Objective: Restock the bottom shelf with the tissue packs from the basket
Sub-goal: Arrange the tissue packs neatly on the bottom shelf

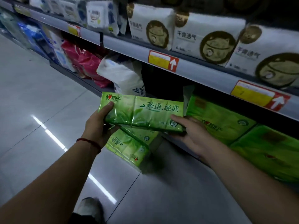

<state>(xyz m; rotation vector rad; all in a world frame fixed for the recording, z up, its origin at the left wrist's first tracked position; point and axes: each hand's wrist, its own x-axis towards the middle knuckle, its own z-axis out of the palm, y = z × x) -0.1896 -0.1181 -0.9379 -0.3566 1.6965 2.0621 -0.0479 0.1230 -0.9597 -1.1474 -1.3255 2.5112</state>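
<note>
Before the bottom shelf (76, 75): green pack (142, 112) held up.
L hand (98, 126) & R hand (191, 133) each grip one end, thumbs on top.

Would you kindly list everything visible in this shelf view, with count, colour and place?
green plastic-wrapped tissue pack: one, green, held in front of the bottom shelf
second green tissue pack: one, green, just below the held one
shelved green tissue packs: at least two, green, bottom shelf, right
white packs with brown round pictures: three clear, white-brown, upper shelf
price tags: two clear, red-yellow, upper shelf edge
pink packs: a few, pink, bottom shelf, left
white bag: one, white, bottom shelf, middle
tiled floor: one, grey, below
red string bracelet: one, red, left wrist
left hand: one, grips held pack's left end
right hand: one, holds its right end
</note>
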